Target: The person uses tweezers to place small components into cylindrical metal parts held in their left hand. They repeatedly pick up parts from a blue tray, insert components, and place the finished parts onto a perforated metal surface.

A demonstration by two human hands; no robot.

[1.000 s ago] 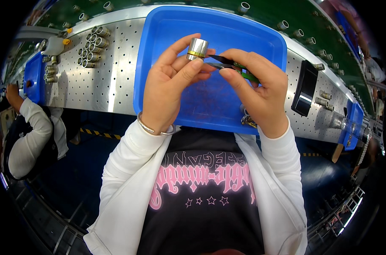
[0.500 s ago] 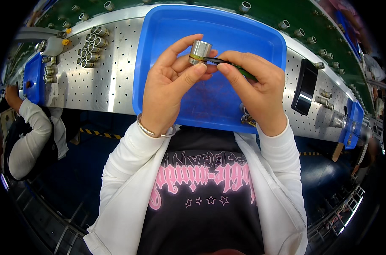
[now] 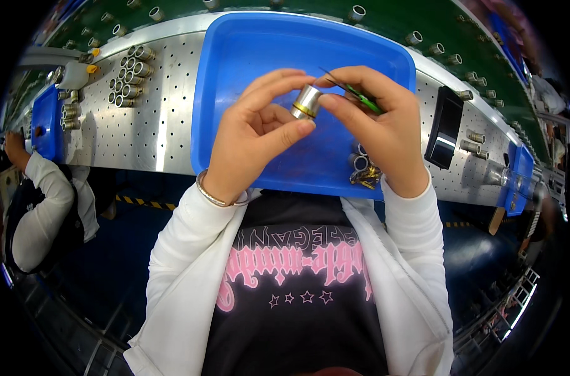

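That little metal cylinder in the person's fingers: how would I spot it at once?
Find the big blue tray on the perforated steel bench. Above its middle, the left hand and right hand meet around a short silver cylinder. Unlike the loose parts in the tray's corner, it is held up and has a brass-coloured ring.

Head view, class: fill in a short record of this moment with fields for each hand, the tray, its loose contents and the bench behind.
Left hand: left hand pinches a small silver cylinder with brass ring at its fingertips.
Right hand: right hand touches the cylinder and holds green-handled tweezers.
Tray: blue tray, beneath both hands.
Loose contents: small metal parts near the right wrist.
Bench: perforated metal bench with a cluster of silver cylinders.
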